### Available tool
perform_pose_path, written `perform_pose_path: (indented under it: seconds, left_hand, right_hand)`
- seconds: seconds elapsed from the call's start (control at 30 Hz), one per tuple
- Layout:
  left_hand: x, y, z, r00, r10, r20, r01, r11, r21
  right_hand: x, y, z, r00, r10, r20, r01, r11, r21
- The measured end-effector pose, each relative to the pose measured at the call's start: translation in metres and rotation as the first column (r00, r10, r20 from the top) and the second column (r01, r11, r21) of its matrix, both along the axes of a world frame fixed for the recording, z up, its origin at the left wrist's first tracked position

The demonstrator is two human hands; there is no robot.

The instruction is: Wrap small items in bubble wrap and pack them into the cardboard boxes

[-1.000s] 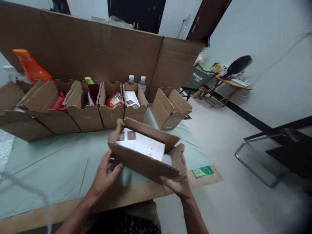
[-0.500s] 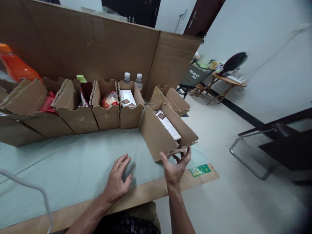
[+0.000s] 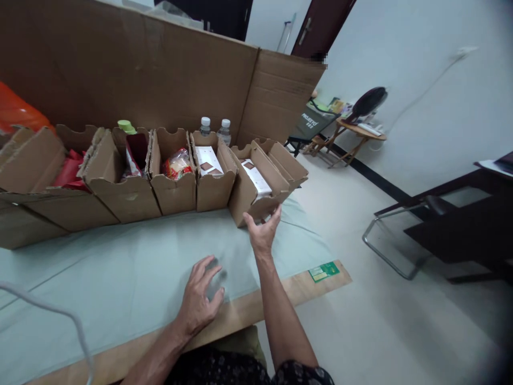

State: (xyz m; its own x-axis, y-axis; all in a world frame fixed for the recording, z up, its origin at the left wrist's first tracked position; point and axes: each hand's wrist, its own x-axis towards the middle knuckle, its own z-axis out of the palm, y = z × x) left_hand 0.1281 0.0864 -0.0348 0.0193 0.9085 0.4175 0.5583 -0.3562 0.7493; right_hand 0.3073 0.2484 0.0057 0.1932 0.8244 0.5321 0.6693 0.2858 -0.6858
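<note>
My right hand (image 3: 263,231) is stretched forward with its fingers spread, touching the front face of a small cardboard box (image 3: 256,200) that holds a white packet (image 3: 255,177). That box stands in the row, between another box with a white packet (image 3: 208,161) and an empty cardboard box (image 3: 288,166) at the right end. My left hand (image 3: 201,295) rests open and flat on the pale green table cover (image 3: 132,283) near the front edge, holding nothing.
More cardboard boxes (image 3: 132,192) in the row hold red packets, a snack bag (image 3: 177,163) and a green-capped bottle. Two water bottles (image 3: 214,128) stand behind. A tall cardboard wall (image 3: 160,75) backs the row. A chair frame (image 3: 396,235) and a side table (image 3: 360,131) stand on the floor at right.
The box with the white packet left my hands, was set on the table and pushed back into the row by my right hand. My left hand dropped flat onto the table.
</note>
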Motion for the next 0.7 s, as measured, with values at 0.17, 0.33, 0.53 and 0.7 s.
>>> perform_pose_path:
  seconds: [0.17,0.33,0.53,0.7]
  left_hand:
    - [0.0,-0.001,-0.001,1.0,0.002,0.011,-0.001,1.0,-0.012]
    - [-0.001,0.0,-0.002,1.0,-0.004,-0.016,0.004,1.0,0.011]
    - [-0.001,0.001,0.001,1.0,-0.011,-0.005,0.011,1.0,-0.002]
    - [0.0,0.0,0.0,1.0,-0.009,0.019,0.009,0.999,-0.033]
  right_hand:
    - [-0.001,-0.029,-0.006,0.994,0.055,0.091,-0.053,0.998,-0.021]
    - [-0.012,-0.021,-0.001,0.957,0.204,0.205,-0.182,0.976,-0.12]
    - [-0.016,0.011,0.001,0.948,0.219,0.232,-0.179,0.967,-0.183]
    - [-0.011,0.022,-0.004,0.93,0.235,0.285,-0.17,0.958,-0.233]
